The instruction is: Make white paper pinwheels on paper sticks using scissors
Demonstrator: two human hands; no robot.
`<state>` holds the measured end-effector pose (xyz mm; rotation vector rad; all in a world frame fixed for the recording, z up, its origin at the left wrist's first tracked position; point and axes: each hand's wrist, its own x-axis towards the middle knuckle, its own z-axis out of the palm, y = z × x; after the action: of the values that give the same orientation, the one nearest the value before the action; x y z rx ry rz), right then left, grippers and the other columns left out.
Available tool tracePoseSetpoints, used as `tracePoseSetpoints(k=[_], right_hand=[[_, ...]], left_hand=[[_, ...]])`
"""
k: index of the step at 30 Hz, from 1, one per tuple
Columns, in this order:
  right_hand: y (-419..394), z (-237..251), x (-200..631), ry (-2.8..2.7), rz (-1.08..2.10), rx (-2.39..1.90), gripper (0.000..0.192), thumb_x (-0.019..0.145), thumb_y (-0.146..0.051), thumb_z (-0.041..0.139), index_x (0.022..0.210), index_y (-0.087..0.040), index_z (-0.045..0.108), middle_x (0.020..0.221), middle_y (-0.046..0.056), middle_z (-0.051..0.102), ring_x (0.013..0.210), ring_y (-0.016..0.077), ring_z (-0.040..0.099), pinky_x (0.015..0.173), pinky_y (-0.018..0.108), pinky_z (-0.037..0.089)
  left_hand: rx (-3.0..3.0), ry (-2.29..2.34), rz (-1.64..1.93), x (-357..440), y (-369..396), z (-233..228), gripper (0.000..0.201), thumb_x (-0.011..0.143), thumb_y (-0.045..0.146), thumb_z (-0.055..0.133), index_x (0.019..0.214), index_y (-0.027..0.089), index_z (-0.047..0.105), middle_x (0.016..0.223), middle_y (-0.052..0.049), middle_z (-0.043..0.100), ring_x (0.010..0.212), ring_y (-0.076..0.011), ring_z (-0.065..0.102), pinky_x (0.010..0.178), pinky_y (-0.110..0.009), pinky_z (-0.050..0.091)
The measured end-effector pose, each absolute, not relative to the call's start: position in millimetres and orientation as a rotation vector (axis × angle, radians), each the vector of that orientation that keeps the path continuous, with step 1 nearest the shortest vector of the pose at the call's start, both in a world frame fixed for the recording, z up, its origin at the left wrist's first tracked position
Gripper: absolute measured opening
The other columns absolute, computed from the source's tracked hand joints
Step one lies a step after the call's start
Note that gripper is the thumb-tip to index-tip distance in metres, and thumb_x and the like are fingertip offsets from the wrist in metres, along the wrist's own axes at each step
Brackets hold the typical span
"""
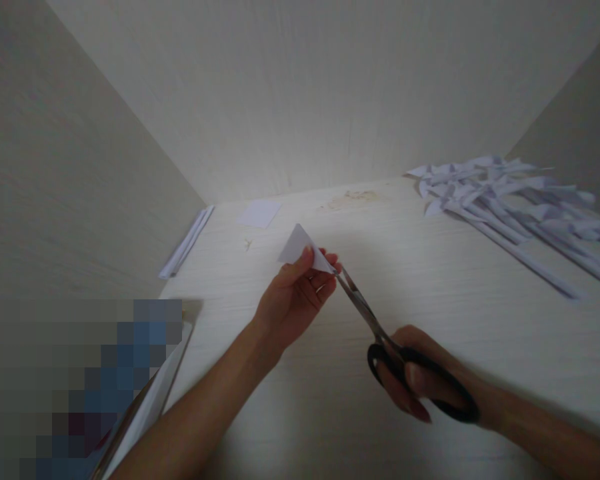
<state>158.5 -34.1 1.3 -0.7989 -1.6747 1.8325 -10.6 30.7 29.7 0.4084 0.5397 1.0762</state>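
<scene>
Left hand (293,297) pinches a folded white paper triangle (300,250) above the pale wood tabletop (430,280), thumb on top. Right hand (420,380) is wrapped through the black handles of the scissors (375,327); blade tips meet the triangle's near corner, blades nearly closed. Far right: pile of paper pinwheels on rolled sticks (520,207). Far left: loose white sheet (259,213) and a thin paper stack (187,243) against the wall. No readable writing or brand anywhere.

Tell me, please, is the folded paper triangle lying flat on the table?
No, the left hand holds the paper triangle up off the table while the scissors in the right hand meet its edge.
</scene>
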Motion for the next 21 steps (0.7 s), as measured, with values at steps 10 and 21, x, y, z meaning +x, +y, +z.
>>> tracePoseSetpoints(k=[10,21], right_hand=[[-33,-3,157,-1.662,1.798,-0.748,0.061,0.071,-0.069,0.037,0.044,-0.015,0.044,0.037,-0.002,0.038,0.035,0.0067,0.034,0.036,0.022,0.023],[-33,-12,158,-1.587,1.853,-0.703,0.059,0.072,-0.067,0.039,0.046,-0.015,0.045,0.041,-0.003,0.037,0.037,0.0060,0.034,0.036,0.021,0.023]], left_hand=[[0.641,0.470,1.049,-8,26,25,0.011,0.073,0.017,0.060,0.066,0.011,0.067,0.064,-0.003,0.069,0.062,-0.0115,0.065,0.058,-0.016,0.053],[0.700,0.574,1.012,-7,25,22,0.011,0.069,0.021,0.065,0.064,0.012,0.067,0.062,-0.002,0.069,0.059,-0.0111,0.065,0.056,-0.016,0.052]])
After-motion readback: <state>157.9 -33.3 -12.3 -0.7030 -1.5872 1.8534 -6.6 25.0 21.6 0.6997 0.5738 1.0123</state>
